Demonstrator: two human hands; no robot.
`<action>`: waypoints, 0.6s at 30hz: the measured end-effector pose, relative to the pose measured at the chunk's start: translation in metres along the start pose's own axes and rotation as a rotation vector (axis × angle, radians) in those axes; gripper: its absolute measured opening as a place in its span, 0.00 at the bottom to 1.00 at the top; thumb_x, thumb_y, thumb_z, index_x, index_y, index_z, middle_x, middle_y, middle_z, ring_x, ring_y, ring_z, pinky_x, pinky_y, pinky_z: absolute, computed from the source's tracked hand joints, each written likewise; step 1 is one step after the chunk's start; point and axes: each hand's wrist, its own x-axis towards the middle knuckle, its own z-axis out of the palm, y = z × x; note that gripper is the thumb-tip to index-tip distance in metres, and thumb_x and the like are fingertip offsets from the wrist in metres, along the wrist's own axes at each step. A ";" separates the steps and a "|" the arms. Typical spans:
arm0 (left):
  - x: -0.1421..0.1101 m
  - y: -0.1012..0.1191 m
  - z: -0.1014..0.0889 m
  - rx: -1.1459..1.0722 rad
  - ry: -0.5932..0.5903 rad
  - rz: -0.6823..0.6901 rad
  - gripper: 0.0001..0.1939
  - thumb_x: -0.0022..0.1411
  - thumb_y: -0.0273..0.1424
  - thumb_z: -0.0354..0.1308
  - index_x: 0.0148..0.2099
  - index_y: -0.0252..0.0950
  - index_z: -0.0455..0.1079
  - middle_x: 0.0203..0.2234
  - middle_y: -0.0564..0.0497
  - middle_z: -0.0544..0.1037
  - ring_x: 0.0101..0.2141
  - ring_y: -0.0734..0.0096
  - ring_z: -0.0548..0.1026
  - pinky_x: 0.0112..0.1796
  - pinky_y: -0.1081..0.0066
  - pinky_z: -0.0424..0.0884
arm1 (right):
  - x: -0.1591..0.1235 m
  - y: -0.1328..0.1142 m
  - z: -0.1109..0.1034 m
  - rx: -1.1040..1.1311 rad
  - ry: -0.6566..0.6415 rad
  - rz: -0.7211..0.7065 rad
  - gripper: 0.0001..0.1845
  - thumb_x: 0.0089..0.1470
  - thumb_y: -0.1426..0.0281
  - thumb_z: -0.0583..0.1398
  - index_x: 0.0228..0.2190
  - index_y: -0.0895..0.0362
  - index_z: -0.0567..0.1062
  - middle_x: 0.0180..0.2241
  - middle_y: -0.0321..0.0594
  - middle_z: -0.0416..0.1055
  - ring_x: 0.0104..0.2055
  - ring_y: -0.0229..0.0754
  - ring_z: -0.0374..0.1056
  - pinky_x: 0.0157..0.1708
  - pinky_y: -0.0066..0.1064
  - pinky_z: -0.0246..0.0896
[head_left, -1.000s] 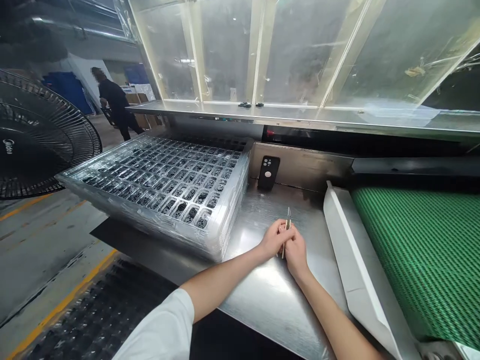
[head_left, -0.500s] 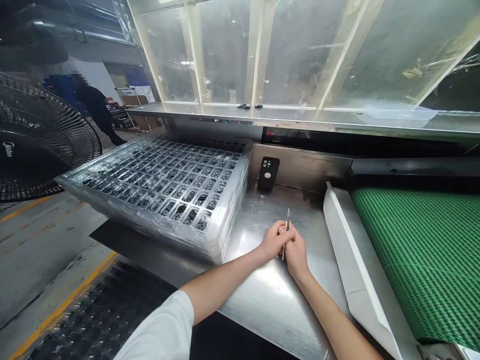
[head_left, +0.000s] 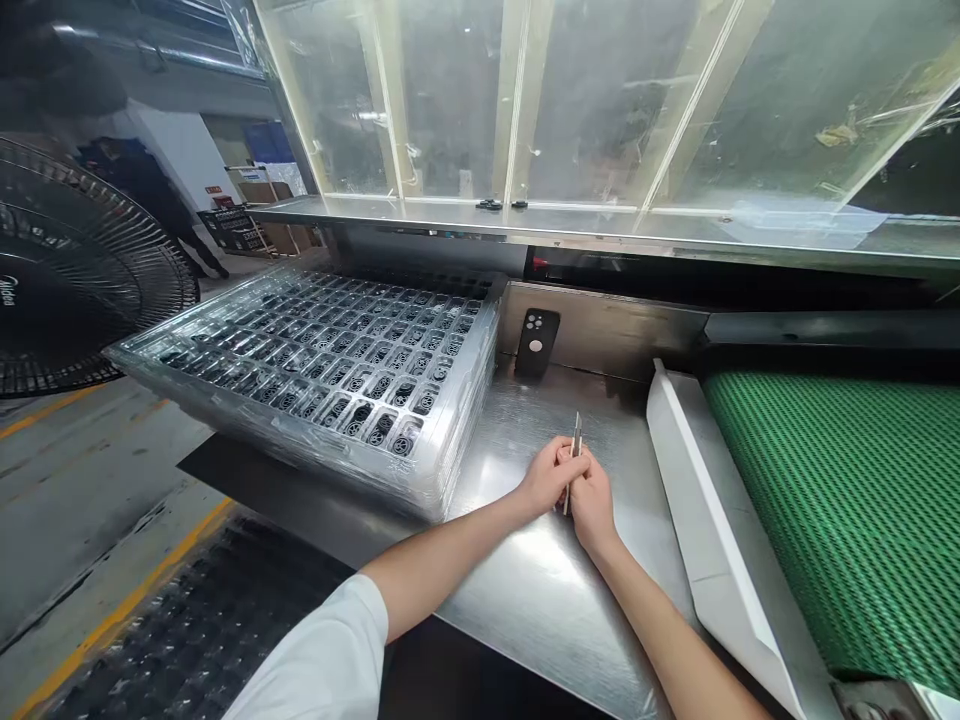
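My left hand (head_left: 544, 480) and my right hand (head_left: 592, 505) are closed together around a slim utility knife (head_left: 577, 438), above the steel tabletop (head_left: 525, 590). Its blade is out and points up and away from me, while the lower end of the handle shows beneath my fingers. A thumb lies across the handle; the overlapping fingers hide how each hand grips it. To the left stands a stack of clear plastic trays (head_left: 442, 440) wrapped in film, its pockets holding small black round parts. Beyond my hands a black phone (head_left: 537, 343) leans upright against the metal back wall.
A white guard rail (head_left: 697, 510) separates the tabletop from a green conveyor belt (head_left: 832, 480) on the right. Clear panels (head_left: 450, 100) rise above a metal ledge (head_left: 600, 225). At left are a black fan (head_left: 90, 270) and, partly behind it, a person (head_left: 142, 190). Dark trays (head_left: 202, 620) lie low at front left.
My hands and the knife stay nearly in place. The view has shifted slightly, and the person in the background has moved left, further behind the fan.
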 end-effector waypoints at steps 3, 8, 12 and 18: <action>0.000 0.000 0.000 0.006 -0.001 -0.003 0.20 0.60 0.40 0.64 0.50 0.34 0.71 0.28 0.56 0.70 0.22 0.77 0.64 0.23 0.75 0.60 | 0.000 -0.001 0.000 0.000 -0.002 -0.003 0.24 0.53 0.47 0.68 0.28 0.54 0.71 0.27 0.36 0.66 0.27 0.42 0.58 0.24 0.30 0.54; 0.000 -0.003 -0.001 0.007 0.008 0.007 0.18 0.61 0.38 0.63 0.50 0.34 0.71 0.28 0.55 0.71 0.23 0.77 0.64 0.25 0.75 0.61 | 0.001 -0.002 0.001 0.002 0.001 -0.010 0.25 0.52 0.46 0.69 0.27 0.54 0.71 0.27 0.36 0.66 0.28 0.43 0.60 0.26 0.31 0.55; 0.001 -0.003 -0.001 0.002 -0.002 0.004 0.18 0.62 0.37 0.62 0.51 0.33 0.71 0.27 0.56 0.69 0.21 0.77 0.63 0.23 0.75 0.60 | 0.000 0.000 0.001 0.009 -0.002 0.004 0.25 0.53 0.46 0.68 0.27 0.54 0.70 0.26 0.36 0.66 0.27 0.43 0.60 0.25 0.31 0.54; 0.001 -0.004 -0.001 0.008 0.009 0.008 0.17 0.62 0.37 0.63 0.50 0.34 0.71 0.28 0.56 0.71 0.24 0.76 0.66 0.26 0.76 0.63 | 0.000 0.000 0.001 0.008 -0.001 0.010 0.23 0.53 0.48 0.67 0.28 0.54 0.71 0.25 0.36 0.65 0.26 0.42 0.58 0.24 0.30 0.53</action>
